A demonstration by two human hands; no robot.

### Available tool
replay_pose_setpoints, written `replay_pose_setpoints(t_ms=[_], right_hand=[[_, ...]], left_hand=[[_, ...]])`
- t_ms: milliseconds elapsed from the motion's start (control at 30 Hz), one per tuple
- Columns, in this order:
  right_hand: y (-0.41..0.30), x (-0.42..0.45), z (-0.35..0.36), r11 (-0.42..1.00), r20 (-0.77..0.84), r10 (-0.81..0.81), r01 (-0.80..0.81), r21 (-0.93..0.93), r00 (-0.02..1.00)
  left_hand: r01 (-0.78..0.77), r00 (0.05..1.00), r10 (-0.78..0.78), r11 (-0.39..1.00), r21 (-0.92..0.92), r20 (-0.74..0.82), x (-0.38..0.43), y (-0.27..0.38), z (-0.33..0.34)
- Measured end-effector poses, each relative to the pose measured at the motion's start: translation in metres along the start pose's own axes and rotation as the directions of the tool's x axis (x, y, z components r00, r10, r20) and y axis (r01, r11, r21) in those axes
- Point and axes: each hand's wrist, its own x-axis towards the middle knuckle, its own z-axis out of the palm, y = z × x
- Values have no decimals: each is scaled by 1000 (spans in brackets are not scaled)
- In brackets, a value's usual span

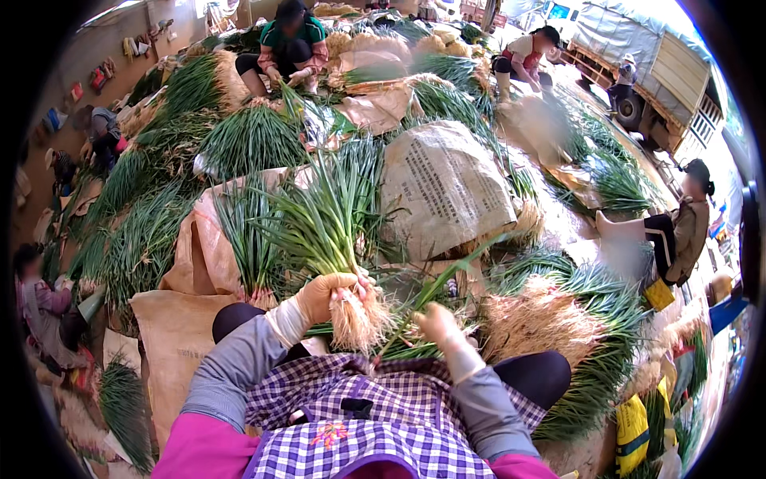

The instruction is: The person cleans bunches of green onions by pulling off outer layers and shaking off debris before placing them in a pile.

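Observation:
My left hand (331,294), in a tan glove, is closed round a bunch of green garlic shoots or similar allium plants (326,224); the leaves fan upward and the pale roots hang below the fist. My right hand (435,323), also gloved, is at a single long green stalk (432,290) that slants between the hands, its lower end near my checked apron (365,443). The right fingertips are blurred, so their grip on it is unclear. Loose plants lie under the hands. To the right is a heap with its tan roots (541,317) turned toward me.
A printed woven sack (446,182) covers plants ahead. More bundles (254,141) and sacks (182,347) surround me. Several people work around the heap, one crouching ahead (290,48), one seated at right (682,227). A truck (652,78) stands at the upper right.

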Motion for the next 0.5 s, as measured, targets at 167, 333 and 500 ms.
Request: replay_pose_setpoints(t_ms=[167, 333, 500], right_hand=[[-28, -46, -17, 532, -537, -524, 746, 400, 661], [-50, -73, 5, 502, -524, -790, 827, -255, 318], [-44, -80, 30, 476, -495, -837, 756, -449, 233]], left_hand=[[-3, 1000, 4, 999, -37, 28, 24, -30, 3], [76, 996, -56, 952, -298, 76, 47, -77, 15], [-107, 919, 204, 952, -286, 336, 41, -110, -4]])
